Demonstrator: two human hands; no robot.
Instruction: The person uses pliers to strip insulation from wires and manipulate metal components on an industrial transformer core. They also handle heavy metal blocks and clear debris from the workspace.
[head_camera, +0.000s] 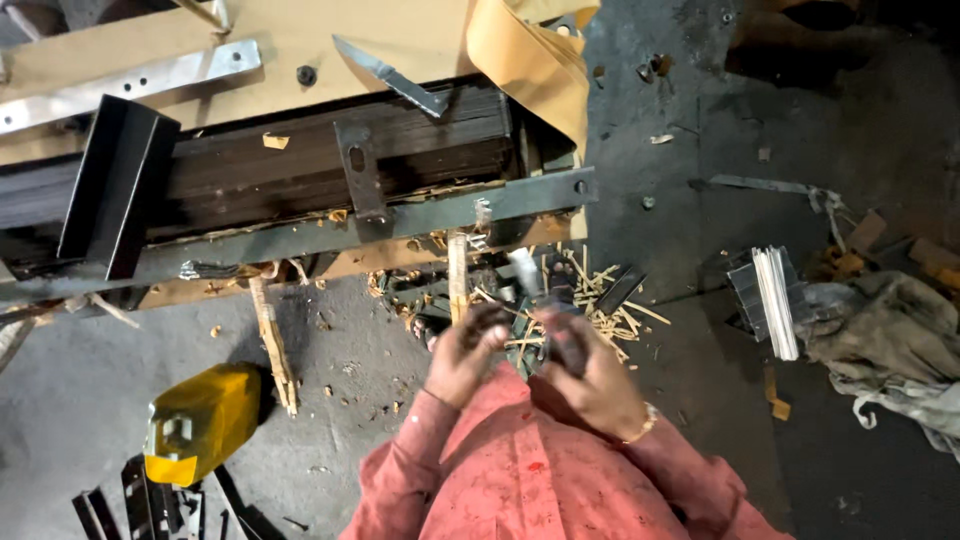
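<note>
The right hand (590, 375) closes around a small dark metal piece (562, 335), held low over the littered floor just before the dark steel machine frame (300, 235); blur hides its shape. It looks stiff, light, perhaps sharp-edged, best held mid-body. The left hand (465, 352) curls beside it; whether its grip holds anything cannot be told.

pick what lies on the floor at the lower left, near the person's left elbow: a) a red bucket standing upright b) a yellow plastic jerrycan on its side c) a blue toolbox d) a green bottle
b: the yellow jerrycan lies tipped on the grey floor, left of the left hand.
</note>
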